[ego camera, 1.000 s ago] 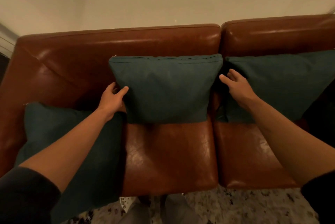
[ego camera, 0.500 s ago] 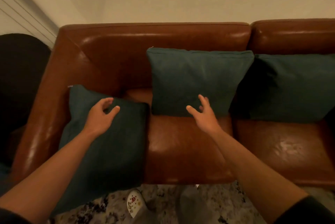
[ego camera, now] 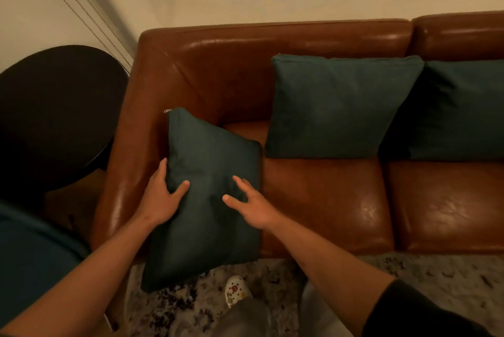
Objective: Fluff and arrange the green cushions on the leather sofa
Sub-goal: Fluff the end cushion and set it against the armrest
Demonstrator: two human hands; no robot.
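Observation:
Three dark green cushions are on the brown leather sofa [ego camera: 321,195]. The left cushion [ego camera: 210,162] lies flat against the left armrest, its lower end hanging over the seat's front edge. My left hand [ego camera: 161,197] grasps that cushion's left edge, thumb on top and fingers wrapped round the side. My right hand [ego camera: 253,206] hovers with spread fingers over the cushion's right half; whether it touches is unclear. The middle cushion [ego camera: 335,107] stands upright against the backrest. The right cushion [ego camera: 461,110] leans beside it, cut off by the frame.
A round black side table [ego camera: 54,107] stands left of the armrest. A blue upholstered seat [ego camera: 30,257] fills the lower left corner. A speckled rug [ego camera: 422,274] lies in front of the sofa, with my white clog [ego camera: 236,290] on it. Blinds [ego camera: 90,9] hang at the back left.
The view has swung left. Both hands left the middle cushion and came onto the left cushion; my left hand now grips its edge and my right hand has crossed over to it.

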